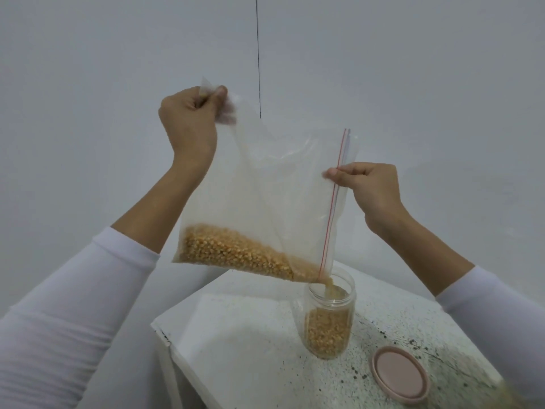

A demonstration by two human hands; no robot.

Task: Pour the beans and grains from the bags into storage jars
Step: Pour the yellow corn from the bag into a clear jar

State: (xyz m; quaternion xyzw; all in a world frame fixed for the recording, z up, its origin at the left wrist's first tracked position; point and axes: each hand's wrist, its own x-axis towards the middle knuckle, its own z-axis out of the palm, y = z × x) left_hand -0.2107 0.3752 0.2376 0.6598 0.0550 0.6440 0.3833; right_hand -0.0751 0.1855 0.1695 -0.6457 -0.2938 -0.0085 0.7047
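Note:
A clear zip bag (274,184) with a red seal strip hangs tilted above the table, and yellow corn kernels (236,252) lie along its low edge. My left hand (188,119) pinches the bag's upper corner, raised high. My right hand (368,187) pinches the bag's open zip edge, lower and to the right. Kernels stream from the bag's bottom corner into a clear jar (330,317) standing upright on the table, about half full.
A pink jar lid (399,374) lies flat on the speckled white table (236,349), right of the jar. The table's left edge and corner sit close to the jar. A plain grey wall is behind.

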